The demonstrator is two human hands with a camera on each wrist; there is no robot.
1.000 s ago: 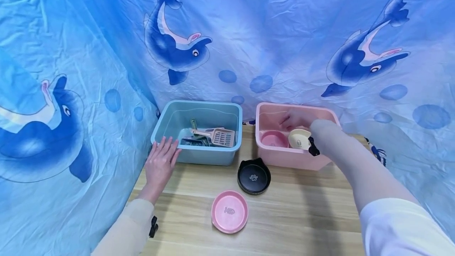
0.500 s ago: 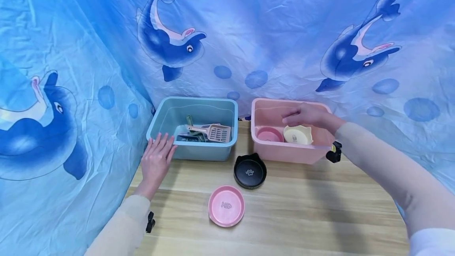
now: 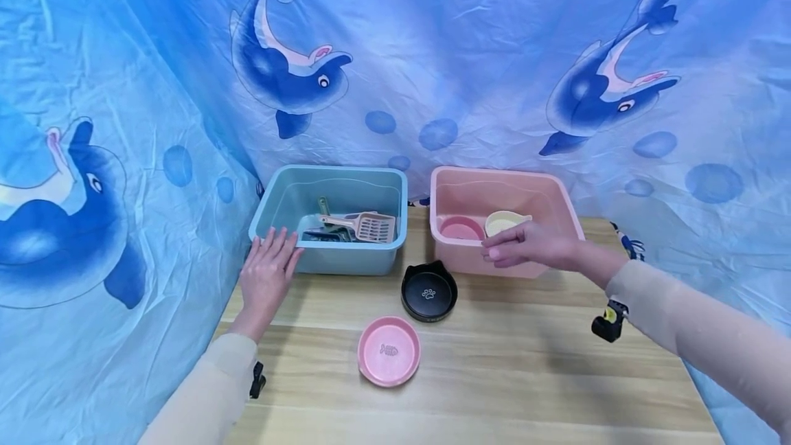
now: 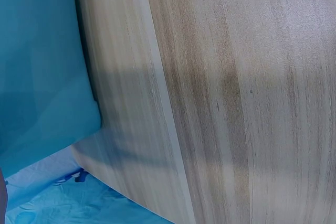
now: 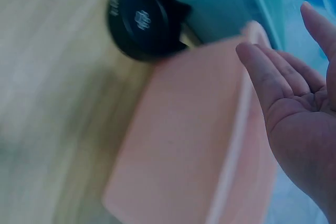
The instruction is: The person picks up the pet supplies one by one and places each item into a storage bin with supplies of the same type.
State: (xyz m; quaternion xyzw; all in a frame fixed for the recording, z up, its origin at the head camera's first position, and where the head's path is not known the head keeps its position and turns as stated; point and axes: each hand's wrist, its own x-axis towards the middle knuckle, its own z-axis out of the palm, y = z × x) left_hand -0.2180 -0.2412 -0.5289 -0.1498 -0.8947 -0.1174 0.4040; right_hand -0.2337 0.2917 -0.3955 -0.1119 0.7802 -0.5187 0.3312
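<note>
My left hand (image 3: 266, 277) rests with straight fingers on the front-left rim of the blue plastic bin (image 3: 334, 261). My right hand (image 3: 534, 246) hovers at the front wall of the pink bin (image 3: 457, 256), holding nothing; in the right wrist view its fingers (image 5: 270, 72) are extended, the thumb apart. Inside the pink bin lie a pink bowl (image 3: 462, 227) and a cream bowl (image 3: 502, 220), the latter partly hidden by the right hand. On the table stand a black cat-eared bowl (image 3: 429, 294) with a paw print and, nearer me, a pink bowl (image 3: 388, 351) with a fishbone print.
A pale pink slotted litter scoop (image 3: 375, 226) lies in the blue bin over other scoops, one with a green handle (image 3: 324, 206). A blue dolphin-print curtain (image 3: 494, 53) closes off the back and left of the wooden table (image 3: 525, 376).
My right hand has come up out of the pink bin and drawn back toward me over its front rim, uncovering the cream bowl in part. The left hand stays on the blue bin's rim.
</note>
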